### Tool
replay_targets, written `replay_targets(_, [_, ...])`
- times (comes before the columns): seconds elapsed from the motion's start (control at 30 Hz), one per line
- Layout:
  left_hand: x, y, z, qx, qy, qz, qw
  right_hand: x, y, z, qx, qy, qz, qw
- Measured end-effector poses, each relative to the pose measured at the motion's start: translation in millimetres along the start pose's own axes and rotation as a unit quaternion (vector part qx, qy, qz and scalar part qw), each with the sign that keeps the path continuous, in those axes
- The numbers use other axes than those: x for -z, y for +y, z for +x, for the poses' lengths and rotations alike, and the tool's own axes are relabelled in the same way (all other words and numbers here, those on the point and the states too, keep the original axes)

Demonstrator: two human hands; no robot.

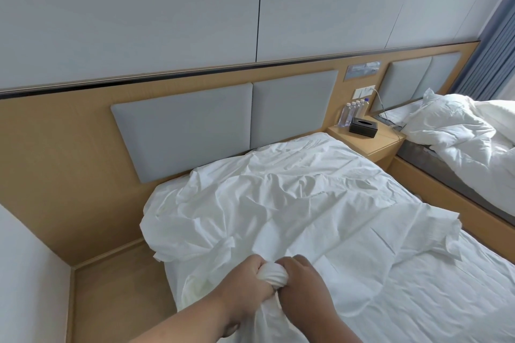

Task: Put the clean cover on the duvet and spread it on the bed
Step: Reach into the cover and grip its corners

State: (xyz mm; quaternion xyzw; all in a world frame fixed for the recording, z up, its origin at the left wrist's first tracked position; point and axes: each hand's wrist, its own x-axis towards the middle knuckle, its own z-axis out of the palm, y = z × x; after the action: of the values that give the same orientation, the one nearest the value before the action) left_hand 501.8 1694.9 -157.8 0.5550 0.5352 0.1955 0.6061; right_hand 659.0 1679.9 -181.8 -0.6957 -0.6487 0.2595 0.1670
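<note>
— White cover [278, 203] lies where?
— Rumpled on the bed [418, 301], running from the hands toward the headboard [223, 120].
— Hands?
— Left hand [250, 277] and right hand [302, 280] side by side, both gripping its bunched near end; neither is nearer.

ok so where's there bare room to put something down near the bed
Free: the front right part of the nightstand, between the tissue box and the far bed, and the flat sheet right of both hands. Crowded: the nightstand's back, with water bottles, and the rumpled cover gripped by left hand and right hand.
</note>
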Motion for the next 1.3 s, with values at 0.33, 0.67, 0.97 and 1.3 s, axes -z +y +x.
replay_targets(0.33, [4,-17,21,-0.02,0.03,0.502,0.864,11,3,-6,-0.002,-0.107,0.036,0.994])
replay_targets(0.67, [15,-46,33,-0.07,-0.001,0.393,0.917,-10,-5,1,-0.057,-0.22,-0.09,0.97])
replay_targets(0.97, [30,-33,19,-0.005,-0.021,0.257,0.966,-12,-5,6,-0.001,-0.123,0.0,0.992])
replay_targets(1.3, [36,-46,21,0.103,-0.098,0.575,0.805,-14,-36,9,-0.022,-0.304,-0.061,0.951])
